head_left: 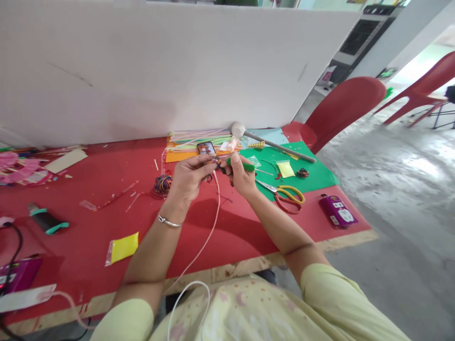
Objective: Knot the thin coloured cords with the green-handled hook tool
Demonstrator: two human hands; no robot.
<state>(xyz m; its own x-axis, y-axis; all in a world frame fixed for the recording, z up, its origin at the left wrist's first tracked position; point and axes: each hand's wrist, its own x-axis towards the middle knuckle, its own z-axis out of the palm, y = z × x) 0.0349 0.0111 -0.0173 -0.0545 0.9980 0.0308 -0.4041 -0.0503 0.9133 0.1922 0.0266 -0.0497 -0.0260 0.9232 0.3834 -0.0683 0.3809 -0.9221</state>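
My left hand (pixel 188 177) pinches a small dark, multicoloured piece (pixel 217 162) above the middle of the red table. Close against it from the right, my right hand (pixel 241 176) is closed around a tool with a green handle (pixel 248 166); its fingertips meet the same piece. Just behind the hands lies a phone (pixel 206 148) with a lit screen. A pink-white cable (pixel 216 213) hangs down from near the left fingertips. Beside my left wrist is a bundle of coloured cords (pixel 163 184). Scissors with red and yellow handles (pixel 284 195) rest right of my right hand.
Pipe cleaners (pixel 195 137) and a grey stick with a white ball (pixel 238 129) lie before a white partition (pixel 142 71). On the red table (pixel 88 189) are a yellow packet (pixel 124 247), a black-and-teal tool (pixel 48 220) and a purple box (pixel 337 210). Red chairs (pixel 344 104) stand right.
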